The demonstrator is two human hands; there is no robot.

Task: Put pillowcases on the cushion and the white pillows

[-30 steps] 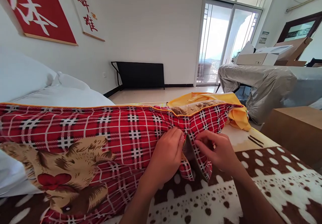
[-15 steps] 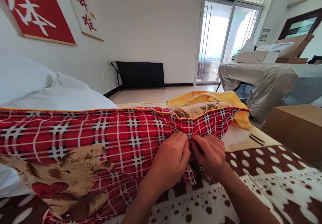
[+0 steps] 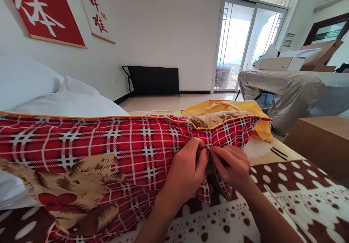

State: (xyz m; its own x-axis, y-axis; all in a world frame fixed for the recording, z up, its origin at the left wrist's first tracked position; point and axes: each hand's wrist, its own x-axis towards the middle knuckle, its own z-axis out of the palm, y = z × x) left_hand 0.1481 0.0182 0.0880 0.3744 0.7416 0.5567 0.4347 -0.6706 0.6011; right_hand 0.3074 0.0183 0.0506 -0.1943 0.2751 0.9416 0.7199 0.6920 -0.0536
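A red plaid pillowcase (image 3: 136, 144) with orange piping and a printed bear lies stuffed across the front of the view. My left hand (image 3: 187, 168) is closed in a pinch on its gathered edge, near the right end. Close beside it, my right hand (image 3: 233, 164) pinches the same gathered fabric, thumb and forefinger together. The fingertips nearly meet, and the small spot between them is too hidden to make out. Loose plaid flaps hang below the hands, and the case puckers above them.
Underneath is a brown and white patterned blanket (image 3: 261, 214). Yellow cloth (image 3: 261, 130) lies behind the pillowcase, with two thin dark sticks (image 3: 278, 154) to its right. White pillows (image 3: 79, 99) are at left. A cardboard box (image 3: 316, 141) and a plastic-covered table (image 3: 294, 86) stand at right.
Both hands still pinch the gathered edge. The left thumb and forefinger have opened a little apart from the other hand, and the right hand has shifted slightly right. The view has turned slightly.
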